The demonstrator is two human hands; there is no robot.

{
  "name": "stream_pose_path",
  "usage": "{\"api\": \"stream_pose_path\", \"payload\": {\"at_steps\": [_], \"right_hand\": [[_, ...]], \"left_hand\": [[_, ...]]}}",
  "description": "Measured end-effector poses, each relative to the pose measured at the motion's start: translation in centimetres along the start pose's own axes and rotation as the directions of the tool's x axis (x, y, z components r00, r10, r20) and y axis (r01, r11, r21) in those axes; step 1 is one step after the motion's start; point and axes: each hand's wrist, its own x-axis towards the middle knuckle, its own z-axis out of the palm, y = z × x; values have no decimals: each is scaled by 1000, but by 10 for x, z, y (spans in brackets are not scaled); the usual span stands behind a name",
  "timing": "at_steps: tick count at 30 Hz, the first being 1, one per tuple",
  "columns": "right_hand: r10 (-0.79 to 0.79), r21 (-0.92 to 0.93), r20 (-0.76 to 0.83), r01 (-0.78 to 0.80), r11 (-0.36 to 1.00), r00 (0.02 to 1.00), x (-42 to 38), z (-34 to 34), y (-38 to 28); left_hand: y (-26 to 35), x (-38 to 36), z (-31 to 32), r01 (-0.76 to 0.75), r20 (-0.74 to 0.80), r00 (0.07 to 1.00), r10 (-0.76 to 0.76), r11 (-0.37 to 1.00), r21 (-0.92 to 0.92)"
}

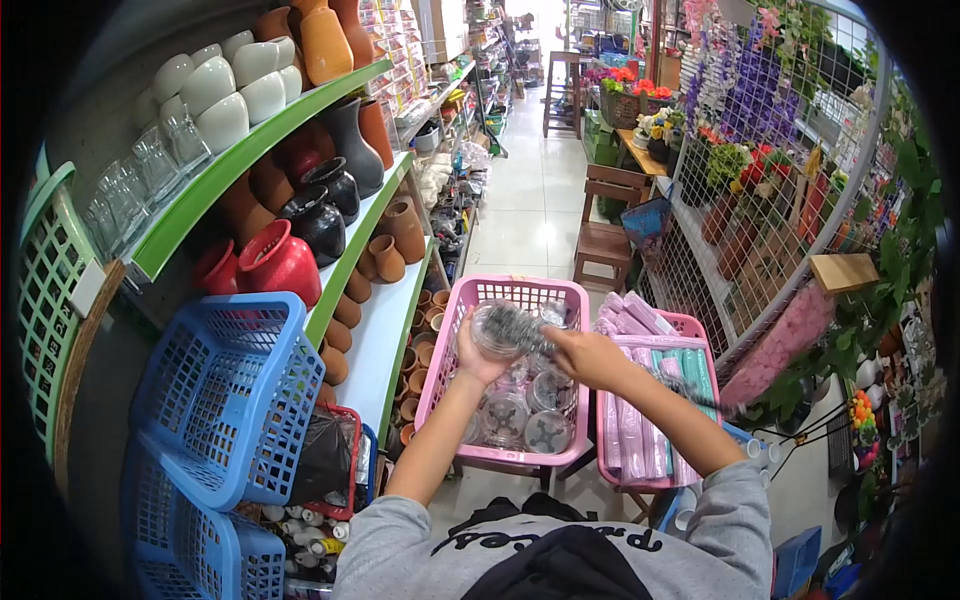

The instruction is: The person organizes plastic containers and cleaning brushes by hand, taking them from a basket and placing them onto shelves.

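Observation:
My left hand [478,360] grips a round clear plastic container [488,322] over the pink basket [438,375]. My right hand [592,358] is closed around a dark, bristly duster [527,334], blurred by motion. Its bristles overlap the container's right side, and a thin dark length shows beyond my right forearm. Below my hands, several round clear containers [503,413] with dark patterned insides lie in the basket. To the right, a second pink basket [703,335] holds wrapped pink and teal packs [630,425].
Shelves on the left carry white bowls [210,85], red vases [280,262] and clay pots [402,232]. Blue baskets [225,390] are stacked at near left. A wire rack [780,150] with artificial flowers stands right, by a wooden chair [605,240]. A tiled aisle [525,200] runs ahead.

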Motion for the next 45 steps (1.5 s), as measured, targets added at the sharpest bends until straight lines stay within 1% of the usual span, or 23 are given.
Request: {"api": "stream_pose_path", "payload": {"at_steps": [2,5,7,9,11,13,15,17,18,19,21,23,24,25,27,29,32,37,38,41,43,44,45], "right_hand": [[283,201,83,-294,934,955,4,-3,5],[270,190,-39,-258,947,962,14,1,-13],[290,201,-24,-280,939,957,20,-8,-14],[124,252,216,-178,951,968,16,-21,-10],[80,205,254,-134,969,964,12,-33,-5],[185,-103,347,-158,982,920,10,-32,3],[229,-144,278,-195,970,933,14,-19,12],[243,36,168,-252,967,955,13,-3,6],[199,187,185,-233,954,963,11,-10,-15],[65,186,96,-82,979,993,8,2,-17],[40,187,163,-71,980,986,1,1,-13],[90,116,254,-123,986,963,-5,-11,8],[144,39,347,-168,985,927,-6,-14,15],[150,43,347,-175,984,926,-5,-13,17],[197,-87,264,-181,980,944,-5,-11,20],[220,-16,185,-221,975,958,-2,3,8],[184,390,91,-205,898,979,1,11,-19],[94,272,126,-125,954,988,-16,3,4],[192,183,127,-213,960,973,-13,-4,14],[291,71,67,-295,953,955,-16,8,21],[238,191,65,-246,950,969,-14,14,8],[97,169,-16,-93,981,995,-17,13,-1],[96,170,-12,-93,981,995,-18,14,-3]], "left_hand": [[1,-2,18,-29,-193,979,60,987,159],[-7,-5,38,114,-163,985,-57,924,366],[1,1,22,143,-142,985,-97,920,364],[10,3,13,54,-112,993,-23,955,290],[14,-6,15,58,-171,985,23,890,453],[10,-14,24,113,-178,984,-8,800,590],[4,-15,27,87,-152,988,8,793,604],[6,-10,13,66,-145,989,23,813,579],[6,-9,2,106,-149,988,-39,872,479],[4,-13,2,101,-149,988,-33,873,477],[2,-17,3,93,-159,986,-42,941,325],[1,-22,7,101,-150,987,-53,937,334],[-3,-27,22,82,-173,985,8,857,508],[-7,-29,30,70,-182,981,71,743,665],[-12,-19,8,9,-203,966,159,764,645],[-10,-14,2,123,-160,986,-41,827,548],[-8,-8,6,59,-180,983,28,886,460],[-2,-16,10,75,-118,993,-18,862,501],[-3,-18,15,38,26,998,-61,843,537],[-20,-12,13,42,-104,994,23,814,580],[-15,-12,21,9,-70,997,40,802,597],[-12,-8,12,76,-130,992,3,797,599],[-10,-7,6,144,-193,981,-33,791,595]]}}
